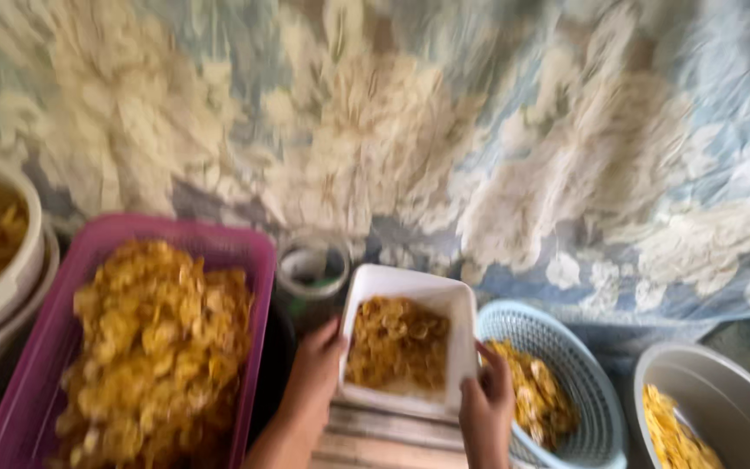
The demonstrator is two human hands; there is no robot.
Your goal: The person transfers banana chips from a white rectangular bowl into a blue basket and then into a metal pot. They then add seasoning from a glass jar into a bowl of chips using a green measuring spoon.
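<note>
Firmly gripped at both sides: white rectangular tray (455, 304) of yellow chips (397, 340), left hand (316, 369) on its left edge, right hand (485, 398) on its right. Just right, blue basket (557, 334); farther right, grey bowl (722, 395). Left, purple basket (88, 239) heaped with chips.

A purple crate (262, 260) heaped with yellow chips fills the lower left; a blue woven basket (557, 334) sits lower right, a grey bowl (722, 391) beside it.
</note>
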